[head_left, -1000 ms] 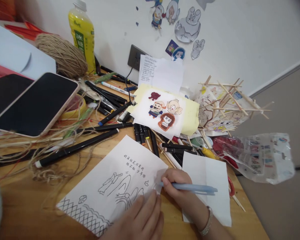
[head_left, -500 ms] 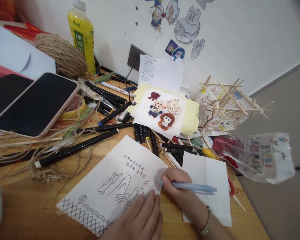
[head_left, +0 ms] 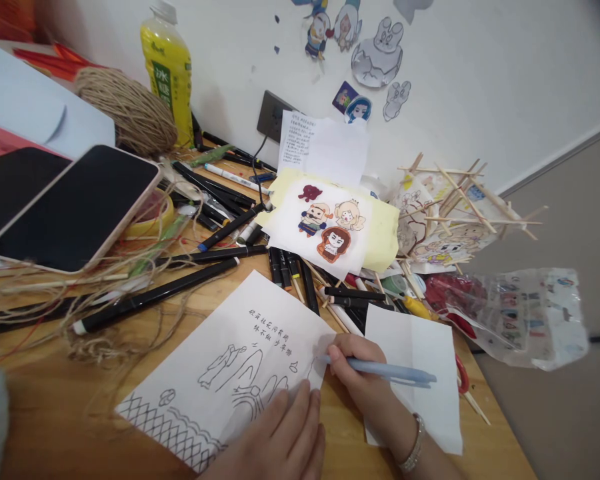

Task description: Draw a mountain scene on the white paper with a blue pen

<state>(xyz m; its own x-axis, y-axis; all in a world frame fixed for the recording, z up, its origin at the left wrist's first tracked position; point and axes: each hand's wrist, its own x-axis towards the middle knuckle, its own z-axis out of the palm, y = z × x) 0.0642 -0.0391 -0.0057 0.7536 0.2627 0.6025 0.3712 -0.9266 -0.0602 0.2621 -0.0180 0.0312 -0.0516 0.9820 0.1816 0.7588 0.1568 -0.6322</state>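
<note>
A white sheet with a line drawing and handwritten characters (head_left: 230, 373) lies on the wooden desk (head_left: 55, 427). My left hand (head_left: 280, 437) rests flat on its lower right part, fingers together. My right hand (head_left: 357, 373) grips a light blue pen (head_left: 385, 371), the tip touching the sheet's right edge. A bracelet circles my right wrist. A second blank white sheet (head_left: 415, 363) lies under my right forearm.
Black markers (head_left: 205, 257) and loose twine (head_left: 95, 313) litter the desk. A phone (head_left: 75, 207) leans at left, near a twine ball (head_left: 125, 110) and yellow bottle (head_left: 167, 63). Coloured cartoon stickers (head_left: 327, 227), a stick structure (head_left: 460, 207) and a plastic bag (head_left: 525, 317) sit behind.
My right hand and pen have shifted very slightly along the sheet's right edge. The view nudged a little. My left hand stays put.
</note>
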